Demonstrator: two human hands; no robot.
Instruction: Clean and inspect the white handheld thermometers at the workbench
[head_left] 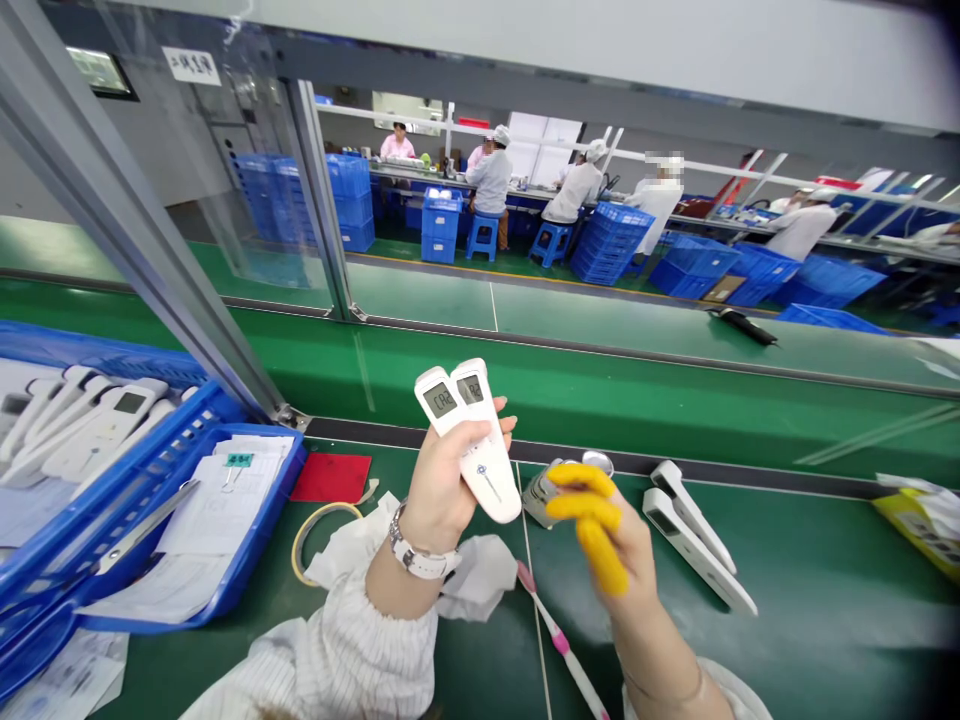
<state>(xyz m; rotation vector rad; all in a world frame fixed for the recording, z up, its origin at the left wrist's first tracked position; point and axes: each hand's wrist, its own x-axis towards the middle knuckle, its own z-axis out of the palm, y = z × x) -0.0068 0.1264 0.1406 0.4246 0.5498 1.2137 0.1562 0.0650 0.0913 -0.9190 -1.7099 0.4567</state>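
Observation:
My left hand [442,485] grips two white handheld thermometers [472,435] side by side, displays lit and facing me, held up over the green bench. My right hand [607,530], with yellow finger cots on three fingers, holds a small silver-grey device [544,490] just right of them. Two more white thermometers [694,535] lie flat on the bench right of my right hand. A pink-and-white toothbrush [559,640] lies on the bench between my forearms.
A blue tray [225,590] with papers and a blue crate of white thermometers [82,430] sit at left. White wipes [480,575], a tape ring [315,525] and a red card [331,478] lie nearby. A yellow box [919,525] sits far right. Workers sit at a far bench.

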